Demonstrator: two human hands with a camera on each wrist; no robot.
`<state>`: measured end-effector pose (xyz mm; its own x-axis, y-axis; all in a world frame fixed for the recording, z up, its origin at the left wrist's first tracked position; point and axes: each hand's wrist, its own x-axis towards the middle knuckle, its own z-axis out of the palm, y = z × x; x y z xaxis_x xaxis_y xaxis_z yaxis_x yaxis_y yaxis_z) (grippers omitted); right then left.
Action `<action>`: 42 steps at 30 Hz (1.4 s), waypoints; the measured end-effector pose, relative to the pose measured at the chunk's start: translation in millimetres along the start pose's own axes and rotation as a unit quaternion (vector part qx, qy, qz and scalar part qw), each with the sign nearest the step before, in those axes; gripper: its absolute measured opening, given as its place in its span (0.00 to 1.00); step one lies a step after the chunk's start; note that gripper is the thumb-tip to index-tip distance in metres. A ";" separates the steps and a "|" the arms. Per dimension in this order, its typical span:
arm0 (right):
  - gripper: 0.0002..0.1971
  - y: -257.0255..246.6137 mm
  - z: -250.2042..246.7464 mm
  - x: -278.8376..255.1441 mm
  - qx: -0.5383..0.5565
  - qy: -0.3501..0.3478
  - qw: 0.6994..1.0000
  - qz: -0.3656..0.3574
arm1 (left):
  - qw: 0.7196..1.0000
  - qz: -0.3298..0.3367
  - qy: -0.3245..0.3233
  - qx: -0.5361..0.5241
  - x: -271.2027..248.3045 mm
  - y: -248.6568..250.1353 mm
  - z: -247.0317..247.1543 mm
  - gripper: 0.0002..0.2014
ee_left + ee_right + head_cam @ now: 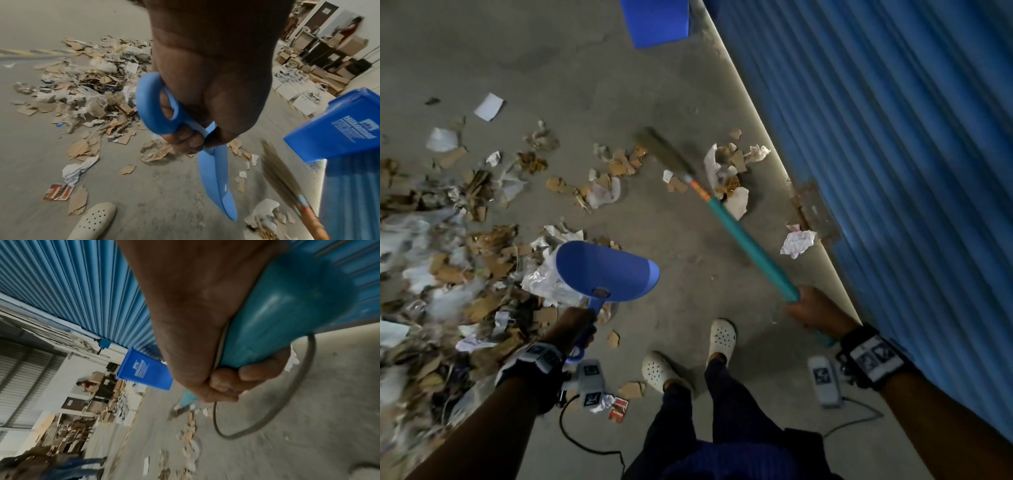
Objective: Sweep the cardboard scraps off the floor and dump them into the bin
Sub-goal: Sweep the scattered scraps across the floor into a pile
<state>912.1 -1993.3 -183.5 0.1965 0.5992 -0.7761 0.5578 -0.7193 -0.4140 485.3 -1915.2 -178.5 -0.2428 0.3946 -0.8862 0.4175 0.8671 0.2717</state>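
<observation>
My left hand (575, 325) grips the handle of a blue dustpan (604, 270), held above the floor; the left wrist view shows my fingers curled through the dustpan's loop handle (152, 113). My right hand (815, 308) grips the teal handle of a broom (750, 246), whose blurred bristles (667, 150) reach among scattered cardboard scraps (619, 164) near the shutter. A big heap of cardboard and paper scraps (448, 260) lies at the left. The blue bin (657, 20) stands at the far top by the shutter.
A blue corrugated shutter (893, 137) runs along the right side. My feet in white clogs (719, 335) stand between my hands. Crumpled paper (798, 241) lies by the shutter's foot. Boxes and a person (84, 385) are far off in the right wrist view.
</observation>
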 end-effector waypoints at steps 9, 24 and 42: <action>0.09 -60.4 -37.7 94.0 -0.033 0.014 0.992 0.121 | 0.999 0.040 -0.034 -0.008 44.5 7.7 -14.5 0.13; 0.02 -46.4 50.2 10.1 -0.048 -0.147 0.988 0.012 | 0.999 -0.014 0.020 0.032 48.9 -34.3 -35.9 0.08; 0.17 130.9 -26.9 12.6 0.041 -0.061 0.963 0.258 | 0.991 0.038 -0.100 0.077 21.0 27.6 111.4 0.08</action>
<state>1009.3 -2070.5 -234.8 0.3316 0.1126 -0.9367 0.3448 -0.9386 0.0093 589.3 -1916.8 -231.4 -0.0347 0.3752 -0.9263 0.5611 0.7743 0.2926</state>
